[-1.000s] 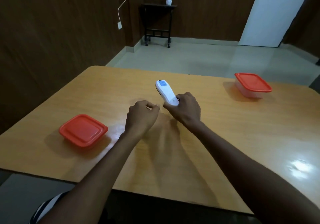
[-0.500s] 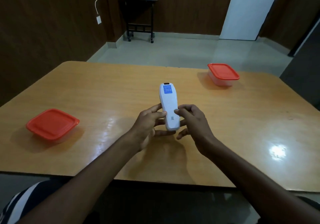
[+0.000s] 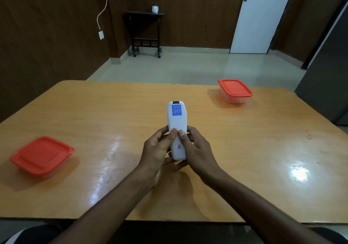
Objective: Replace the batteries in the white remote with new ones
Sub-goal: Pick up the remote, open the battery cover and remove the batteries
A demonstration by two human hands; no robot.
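The white remote (image 3: 177, 123) is held above the middle of the wooden table (image 3: 116, 111), back side up, with a blue sticker near its far end. My left hand (image 3: 157, 149) grips its lower left side and my right hand (image 3: 197, 148) grips its lower right side. Both thumbs press side by side on the back of the remote, about halfway along. The back cover looks closed. No batteries are visible.
A clear box with an orange-red lid (image 3: 42, 156) sits at the table's left. A second such box (image 3: 235, 91) stands at the far right. Beyond the table are a tiled floor, a black side table (image 3: 145, 30) and a white door (image 3: 261, 15).
My right hand brought the remote from further out on the table toward me. My left hand joined it, and both thumbs now press on its back.
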